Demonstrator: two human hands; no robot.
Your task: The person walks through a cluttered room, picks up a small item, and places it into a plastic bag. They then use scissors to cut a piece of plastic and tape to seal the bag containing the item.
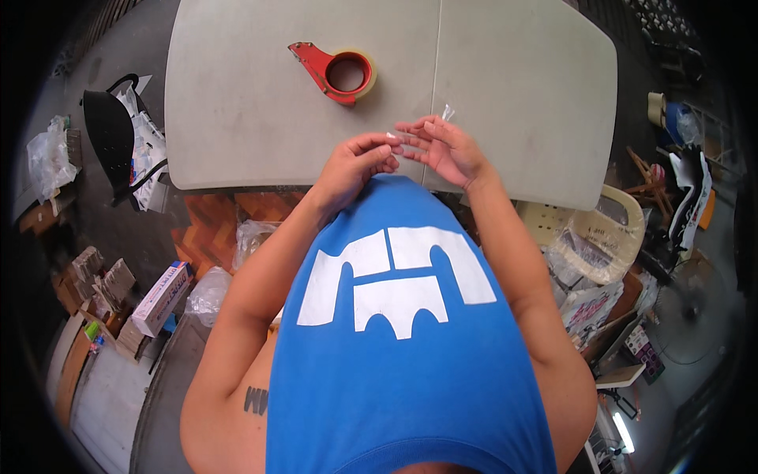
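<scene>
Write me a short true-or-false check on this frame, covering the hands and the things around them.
1. The red tape dispenser lies on the pale table. True.
2. The left hand grips that dispenser. False: the hand is apart from it.
3. A shiny bit of clear plastic shows by the right hand. True.
4. The two hands are at opposite ends of the table. False: they are close together by its near edge.
5. A black chair stands to the table's left. True.
</scene>
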